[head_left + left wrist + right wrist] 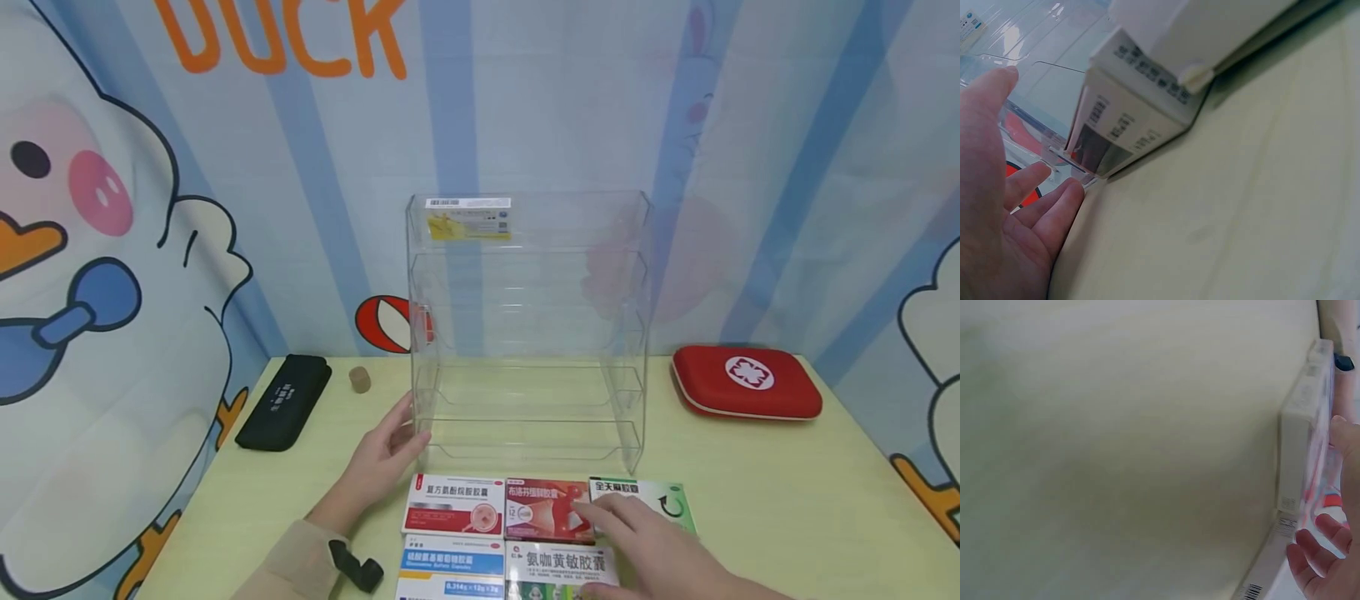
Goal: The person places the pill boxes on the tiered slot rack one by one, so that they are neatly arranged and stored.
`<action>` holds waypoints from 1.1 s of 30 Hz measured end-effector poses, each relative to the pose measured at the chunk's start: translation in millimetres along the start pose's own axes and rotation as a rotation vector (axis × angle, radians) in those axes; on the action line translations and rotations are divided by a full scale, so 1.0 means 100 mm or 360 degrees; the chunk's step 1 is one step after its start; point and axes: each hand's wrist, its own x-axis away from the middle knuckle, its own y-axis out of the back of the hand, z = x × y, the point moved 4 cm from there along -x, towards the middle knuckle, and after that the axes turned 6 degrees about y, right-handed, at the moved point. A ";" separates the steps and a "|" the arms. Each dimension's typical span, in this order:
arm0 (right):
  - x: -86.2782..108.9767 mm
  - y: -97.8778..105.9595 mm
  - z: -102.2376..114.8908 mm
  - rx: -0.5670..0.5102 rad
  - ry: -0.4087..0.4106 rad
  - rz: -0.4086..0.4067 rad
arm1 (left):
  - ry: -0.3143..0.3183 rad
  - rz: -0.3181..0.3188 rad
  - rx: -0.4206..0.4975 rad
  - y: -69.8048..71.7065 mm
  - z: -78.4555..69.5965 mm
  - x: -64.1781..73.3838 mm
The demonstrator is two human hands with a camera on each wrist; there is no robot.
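Observation:
A tall clear plastic tiered rack [528, 333] stands on the table. My left hand [380, 461] holds its lower left side, thumb at the front corner and fingers along the side. In front lie medicine boxes in two rows: a red-and-white box [450, 504], a red box [536, 500], a green-and-white box [667, 493], a blue-and-white box [450, 560] and a white box [555, 562] with green pictures. My right hand [656, 546] is spread loosely over the right-hand boxes. Its index fingertip rests at the red box, its thumb low by the white box.
A yellow-and-white box [468, 223] sits in the rack's top tier. At the left are a black case [285, 402] and a small brown cylinder [360, 380]. A red zipped case [746, 383] with a white emblem lies at the back right. A printed curtain [540, 100] hangs behind.

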 end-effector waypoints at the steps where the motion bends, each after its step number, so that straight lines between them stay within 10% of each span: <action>1: 0.00 -0.02 -0.01 -0.0023 -0.0007 0.0033 | 0.0005 -0.0002 -0.0001 0.00 0.00 0.00; 24: 0.17 -0.19 -0.06 -0.0084 -0.0152 0.0062 | -0.0003 -0.0011 -0.0015 0.00 0.03 -0.01; 33: 0.17 -0.15 -0.06 -0.0199 -0.0008 -0.0003 | 0.0006 -0.0022 -0.0019 -0.01 0.02 -0.01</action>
